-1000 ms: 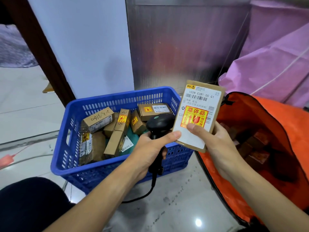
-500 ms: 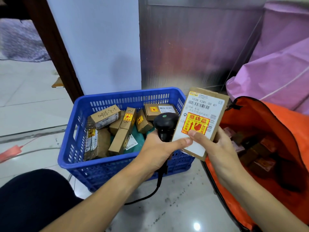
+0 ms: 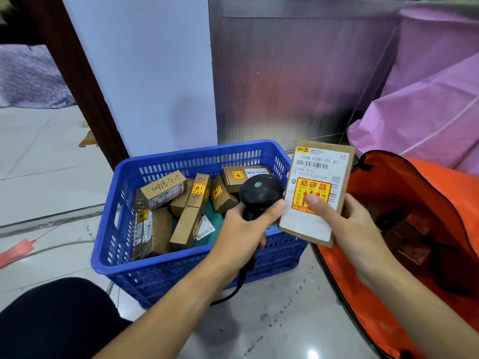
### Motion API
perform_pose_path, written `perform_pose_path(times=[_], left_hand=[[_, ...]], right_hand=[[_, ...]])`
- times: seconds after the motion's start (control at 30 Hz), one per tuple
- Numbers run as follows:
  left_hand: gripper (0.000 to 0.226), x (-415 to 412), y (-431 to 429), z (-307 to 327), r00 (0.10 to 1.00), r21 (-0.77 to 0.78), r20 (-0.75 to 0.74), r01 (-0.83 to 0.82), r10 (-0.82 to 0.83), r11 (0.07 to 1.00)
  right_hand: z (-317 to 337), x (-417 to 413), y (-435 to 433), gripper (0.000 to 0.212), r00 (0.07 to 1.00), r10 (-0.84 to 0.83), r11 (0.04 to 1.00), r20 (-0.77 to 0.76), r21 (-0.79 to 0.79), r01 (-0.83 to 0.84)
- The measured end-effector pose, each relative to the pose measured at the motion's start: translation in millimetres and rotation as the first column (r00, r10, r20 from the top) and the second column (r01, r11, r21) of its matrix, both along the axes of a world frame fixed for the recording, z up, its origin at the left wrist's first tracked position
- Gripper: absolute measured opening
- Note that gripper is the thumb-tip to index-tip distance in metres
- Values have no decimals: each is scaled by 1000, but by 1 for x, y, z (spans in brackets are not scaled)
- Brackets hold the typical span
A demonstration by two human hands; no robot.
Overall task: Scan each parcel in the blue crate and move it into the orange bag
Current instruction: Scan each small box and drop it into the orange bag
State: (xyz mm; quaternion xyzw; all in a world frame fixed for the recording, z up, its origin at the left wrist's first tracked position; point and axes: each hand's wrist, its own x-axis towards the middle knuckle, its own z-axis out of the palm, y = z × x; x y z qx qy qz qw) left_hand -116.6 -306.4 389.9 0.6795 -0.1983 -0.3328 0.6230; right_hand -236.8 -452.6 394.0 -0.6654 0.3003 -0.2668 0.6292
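The right hand (image 3: 355,229) pinches a flat parcel (image 3: 315,195) upright, thumb on its label, while the left hand (image 3: 243,234), just left of it, is wrapped round the scanner (image 3: 260,195). Scanning looks to be the step in hand. Next the parcel should drop into the orange bag (image 3: 440,193) to the right of the grip, away from the blue crate (image 3: 145,272) on its left.

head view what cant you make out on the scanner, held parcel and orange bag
All head view.
- Scanner: front window faces away; left hand wraps the handle.
- Held parcel: right hand covers part of its sticker; small print blurred.
- Orange bag: cut off by the right edge; contents in shadow.
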Motion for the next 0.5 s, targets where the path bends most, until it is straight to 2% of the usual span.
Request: perform_pose_path(times=[0.1,0.27,0.37,0.5], left_hand=[[52,2,3,3,1000,-72,-5,20,-20,997],[49,6,8,-1,976,-284,-133,129,-173,950],[39,2,10,0,953,-345,-180,169,-242,923],[29,-4,13,3,951,-357,-169,185,-258,916]], right_hand=[[1,-4,-12,54,998,-56,995,-40,-86,53],[4,-10,-33,38,988,-137,987,-68,-88,131],[6,-15,-37,34,985,-148,982,-84,-132,137],[5,-18,-38,39,978,-176,968,-114,-199,151]])
